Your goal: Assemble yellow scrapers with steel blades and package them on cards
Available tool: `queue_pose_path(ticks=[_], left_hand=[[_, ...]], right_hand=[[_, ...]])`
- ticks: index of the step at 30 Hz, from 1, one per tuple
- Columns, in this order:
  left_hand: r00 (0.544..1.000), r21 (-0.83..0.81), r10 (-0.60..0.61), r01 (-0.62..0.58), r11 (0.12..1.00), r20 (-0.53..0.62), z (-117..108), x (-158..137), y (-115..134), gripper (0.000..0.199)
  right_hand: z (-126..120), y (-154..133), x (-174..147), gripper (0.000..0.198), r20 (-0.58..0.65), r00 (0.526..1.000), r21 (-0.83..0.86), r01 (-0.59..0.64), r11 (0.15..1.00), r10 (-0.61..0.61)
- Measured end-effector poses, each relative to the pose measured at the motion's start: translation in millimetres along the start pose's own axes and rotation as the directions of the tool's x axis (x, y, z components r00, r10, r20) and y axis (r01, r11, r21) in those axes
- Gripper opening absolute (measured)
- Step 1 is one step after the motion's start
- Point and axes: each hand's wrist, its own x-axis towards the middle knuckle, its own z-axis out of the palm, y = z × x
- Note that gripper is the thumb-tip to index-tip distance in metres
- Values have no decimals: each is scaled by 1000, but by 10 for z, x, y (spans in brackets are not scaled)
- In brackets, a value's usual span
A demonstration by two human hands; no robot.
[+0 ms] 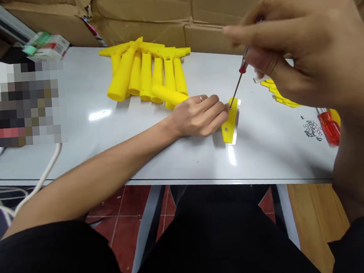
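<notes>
My left hand (199, 116) is wrapped round the handle of a yellow scraper (229, 122), pressing it down on the white table. A shiny metal blade (236, 126) shows along the scraper's right edge. Two screws sit in its yellow head. My right hand (309, 48) is closed on a screwdriver (242, 67) with a red collar, held tilted above the scraper. The driver's tip meets the upper screw (230, 107). Most of its handle is hidden by my fingers.
Several yellow scraper handles (148, 72) lie piled at the back. To the right are flat yellow pieces (280, 94), loose screws (312, 129) and a red-handled screwdriver (329, 128). A small box (51, 48) and white cable (48, 168) are left. Cardboard (148, 10) stands behind.
</notes>
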Motion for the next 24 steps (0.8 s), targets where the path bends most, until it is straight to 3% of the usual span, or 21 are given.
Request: queue_pose_path(ticks=[2, 7, 11, 14, 17, 20, 22, 24], left_hand=[[999, 69, 34, -32, 997, -28, -8, 18, -1, 31], [987, 154, 122, -104, 982, -109, -51, 51, -17, 28], [975, 127, 145, -124, 984, -171, -69, 84, -13, 28], [974, 117, 126, -105, 988, -188, -46, 88, -9, 30], [977, 122, 97, -75, 990, -188, -13, 69, -10, 31], [978, 112, 96, -76, 991, -184, 7, 41, -10, 29], [978, 101, 97, -79, 992, -187, 15, 22, -9, 26], [977, 95, 78, -60, 994, -200, 23, 5, -11, 22]], right_hand=[[-22, -16, -7, 37, 31, 999, 66, 28, 997, -30], [-3, -48, 5, 28, -54, 997, 251, 75, 965, -64], [116, 38, 27, 11, -137, 982, 170, 150, 974, -127], [211, 123, 30, 26, -142, 981, 69, 141, 988, -130], [275, 130, 31, 25, -124, 983, 184, 158, 970, -137], [316, 28, 31, 44, -150, 989, 438, 76, 896, -11], [354, -64, 26, 33, -232, 959, 505, -25, 863, 164], [407, -137, 20, 30, -323, 912, 509, -56, 859, 251]])
